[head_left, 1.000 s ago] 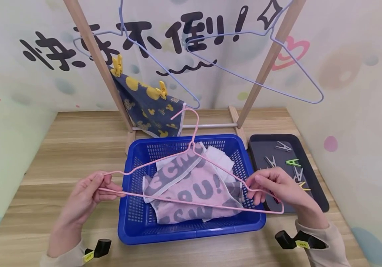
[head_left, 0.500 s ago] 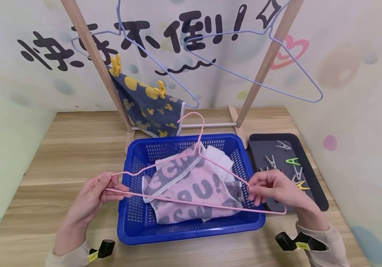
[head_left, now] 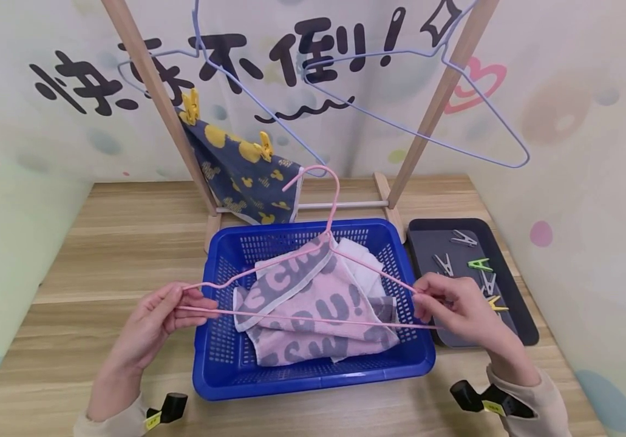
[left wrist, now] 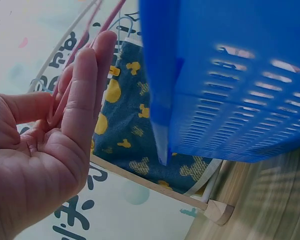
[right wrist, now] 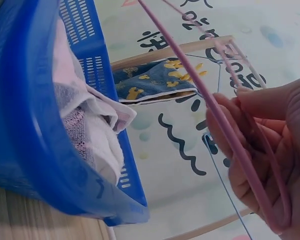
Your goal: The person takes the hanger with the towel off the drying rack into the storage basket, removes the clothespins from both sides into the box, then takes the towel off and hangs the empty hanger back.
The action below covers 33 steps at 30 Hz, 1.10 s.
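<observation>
The left hand (head_left: pixel 167 309) and right hand (head_left: pixel 457 306) pinch opposite ends of a pink, wire-like triangular hanger (head_left: pixel 313 318) between thumbs and fingers, left fingers straighter than the right's. Gripping both ends likely steadies it. It is held, hook pointing away, above a blue, rectangular, slotted plastic basket (head_left: pixel 313 385), whose walls contain a pink-and-grey lettered cloth (head_left: pixel 318 297).

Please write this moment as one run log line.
left hand: holds pink hanger | right hand: holds pink hanger | blue basket: beneath hanger
</observation>
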Each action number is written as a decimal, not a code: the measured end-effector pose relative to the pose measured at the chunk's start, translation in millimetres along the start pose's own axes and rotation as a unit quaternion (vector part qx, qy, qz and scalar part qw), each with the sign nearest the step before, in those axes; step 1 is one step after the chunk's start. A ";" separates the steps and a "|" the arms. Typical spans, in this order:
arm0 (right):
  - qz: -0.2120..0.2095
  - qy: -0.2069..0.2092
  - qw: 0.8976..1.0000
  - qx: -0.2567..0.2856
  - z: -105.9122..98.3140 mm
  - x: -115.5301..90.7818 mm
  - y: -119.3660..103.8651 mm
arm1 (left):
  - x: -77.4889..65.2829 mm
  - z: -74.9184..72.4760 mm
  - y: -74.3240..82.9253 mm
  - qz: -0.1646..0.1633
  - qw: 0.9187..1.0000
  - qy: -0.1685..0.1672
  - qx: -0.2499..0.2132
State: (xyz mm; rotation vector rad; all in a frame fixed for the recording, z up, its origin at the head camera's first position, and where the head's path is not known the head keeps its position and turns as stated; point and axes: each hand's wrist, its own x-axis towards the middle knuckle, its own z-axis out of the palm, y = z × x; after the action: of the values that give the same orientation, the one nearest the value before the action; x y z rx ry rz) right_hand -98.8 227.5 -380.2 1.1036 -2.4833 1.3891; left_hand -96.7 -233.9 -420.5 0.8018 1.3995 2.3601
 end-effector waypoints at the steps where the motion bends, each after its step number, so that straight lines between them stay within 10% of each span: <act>1: -0.007 0.008 1.000 -0.013 -1.2 0.4 -0.7 | 0.2 0.1 0.4 0.003 1.000 0.003 0.012; 8: -0.062 0.050 0.993 -0.084 -8.4 5.0 -4.8 | -0.6 3.5 0.2 0.021 0.972 0.161 0.167; 17: -0.111 0.132 0.978 -0.116 -21.5 9.4 -6.8 | -3.3 -5.2 -3.9 0.004 0.936 0.314 0.161; 33: -0.067 0.271 0.954 -0.105 -56.1 29.9 -12.8 | -7.8 -19.3 -22.2 -0.095 0.952 0.265 0.119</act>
State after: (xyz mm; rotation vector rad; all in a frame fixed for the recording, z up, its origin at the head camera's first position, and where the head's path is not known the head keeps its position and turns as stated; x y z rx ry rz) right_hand -127.0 250.2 -326.5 0.7081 -2.0578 1.1593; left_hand -102.7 -240.7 -449.6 0.0568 1.8965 2.3769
